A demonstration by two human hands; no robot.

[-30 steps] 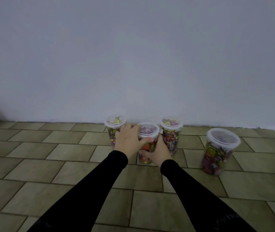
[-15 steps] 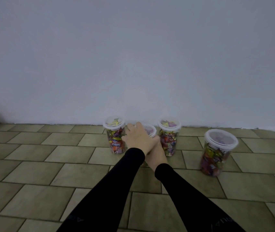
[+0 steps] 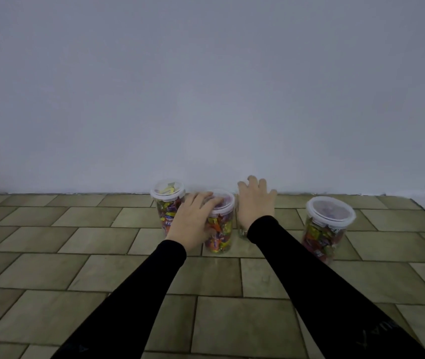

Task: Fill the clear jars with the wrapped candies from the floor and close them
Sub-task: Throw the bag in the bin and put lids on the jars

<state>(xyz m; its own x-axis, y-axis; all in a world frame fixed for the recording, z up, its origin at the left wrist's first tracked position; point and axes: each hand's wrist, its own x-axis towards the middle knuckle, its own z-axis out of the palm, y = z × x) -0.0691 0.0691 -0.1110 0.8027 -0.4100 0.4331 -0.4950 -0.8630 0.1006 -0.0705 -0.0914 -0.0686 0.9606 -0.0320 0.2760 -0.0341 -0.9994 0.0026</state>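
Note:
Several clear jars full of wrapped candies stand with white-rimmed lids on the tiled floor by the wall. My left hand (image 3: 193,221) rests on the middle jar (image 3: 221,234), its fingers lying across the lid. My right hand (image 3: 255,203) is spread open over the jar behind and to the right (image 3: 242,231), hiding all but that jar's lower edge. A lidded jar (image 3: 167,203) stands to the left of my left hand. A wider lidded jar (image 3: 328,224) stands apart on the right.
The pale wall (image 3: 206,99) rises directly behind the jars. Greenish-brown floor tiles (image 3: 102,255) stretch toward me and to both sides. I see no loose candies on the floor.
My right hand has left the middle jar and moved right and up over the jar behind it. My left hand stays on the middle jar's lid.

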